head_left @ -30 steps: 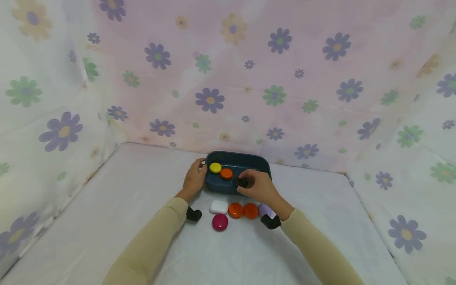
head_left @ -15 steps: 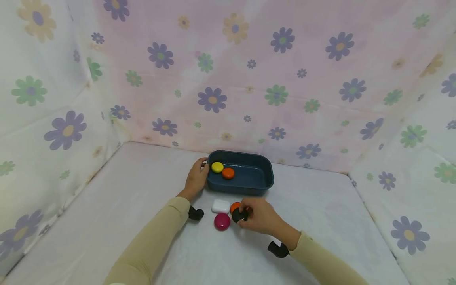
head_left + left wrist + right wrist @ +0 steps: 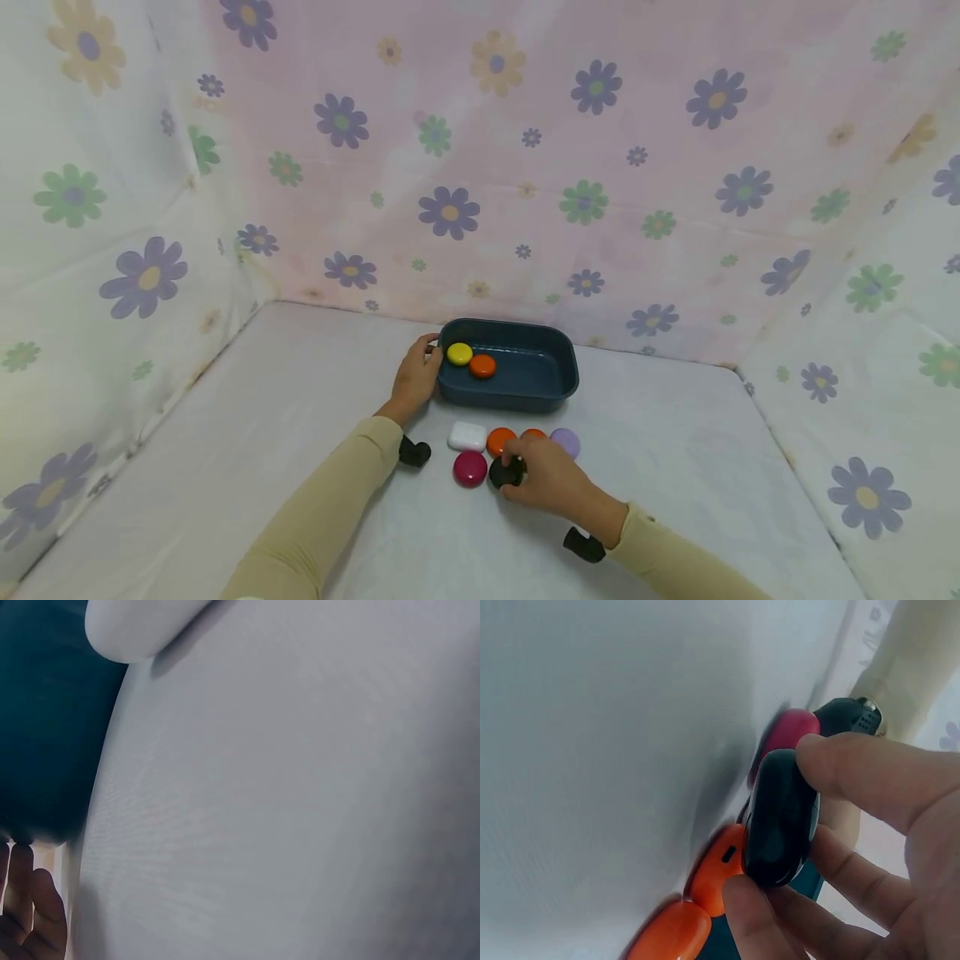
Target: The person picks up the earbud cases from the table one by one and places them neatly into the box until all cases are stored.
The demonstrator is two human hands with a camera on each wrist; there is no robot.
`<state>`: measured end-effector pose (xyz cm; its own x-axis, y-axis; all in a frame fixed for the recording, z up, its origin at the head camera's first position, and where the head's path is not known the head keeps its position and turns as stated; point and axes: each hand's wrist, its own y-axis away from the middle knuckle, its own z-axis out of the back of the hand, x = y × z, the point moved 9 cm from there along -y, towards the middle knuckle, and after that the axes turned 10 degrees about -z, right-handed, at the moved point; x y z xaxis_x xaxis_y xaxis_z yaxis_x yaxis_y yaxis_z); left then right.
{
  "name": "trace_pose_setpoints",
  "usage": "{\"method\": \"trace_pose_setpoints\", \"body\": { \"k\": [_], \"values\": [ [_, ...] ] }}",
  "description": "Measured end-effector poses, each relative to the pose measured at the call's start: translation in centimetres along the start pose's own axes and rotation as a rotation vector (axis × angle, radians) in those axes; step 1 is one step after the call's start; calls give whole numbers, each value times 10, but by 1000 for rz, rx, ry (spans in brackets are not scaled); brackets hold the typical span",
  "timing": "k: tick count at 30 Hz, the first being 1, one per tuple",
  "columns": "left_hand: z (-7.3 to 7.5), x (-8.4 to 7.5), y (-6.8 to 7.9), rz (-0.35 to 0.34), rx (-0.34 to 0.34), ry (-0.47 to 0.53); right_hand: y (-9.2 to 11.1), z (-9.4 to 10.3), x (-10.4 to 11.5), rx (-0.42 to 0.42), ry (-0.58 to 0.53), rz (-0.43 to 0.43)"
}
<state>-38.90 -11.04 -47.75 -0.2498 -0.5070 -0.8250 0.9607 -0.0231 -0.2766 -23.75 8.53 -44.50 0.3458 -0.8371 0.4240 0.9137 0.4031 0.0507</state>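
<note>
My right hand (image 3: pixel 553 479) pinches a glossy black rounded case (image 3: pixel 506 474) between thumb and fingers, right beside a magenta case (image 3: pixel 470 469) on the table. In the right wrist view, the black case (image 3: pixel 780 817) stands on edge in the grip, near an orange case (image 3: pixel 718 870) with a small dark slot. Behind the hand, a white case (image 3: pixel 468 437), two orange cases (image 3: pixel 502 442) and a lilac case (image 3: pixel 566 442) lie in a row. With mostly straight fingers, my left hand (image 3: pixel 415 381) touches the left end of a dark blue bin (image 3: pixel 510 400).
Inside the bin, a yellow case (image 3: pixel 460 354) and an orange-red case (image 3: pixel 483 366) lie at the left. Black wrist-worn pieces (image 3: pixel 415 452) show at both wrists. The white-covered table (image 3: pixel 322 358) meets flower-patterned cloth walls (image 3: pixel 487 167) at the back and sides.
My right hand has carried the black case out of the bin, toward me, down beside the magenta case. The left hand has stayed at the bin's end.
</note>
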Motion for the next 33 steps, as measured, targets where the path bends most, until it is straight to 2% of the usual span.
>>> {"method": "trace_pose_setpoints", "body": {
  "k": [12, 20, 33],
  "values": [
    [-1, -1, 0, 2, -1, -6, 4, -5, 2, -12, 22, 10],
    [1, -3, 3, 18, 0, -2, 2, -7, 0, 2, 27, -38],
    [0, 0, 2, 20, -4, 3, 0, -8, -5, -8, 9, -30]
  ]
}}
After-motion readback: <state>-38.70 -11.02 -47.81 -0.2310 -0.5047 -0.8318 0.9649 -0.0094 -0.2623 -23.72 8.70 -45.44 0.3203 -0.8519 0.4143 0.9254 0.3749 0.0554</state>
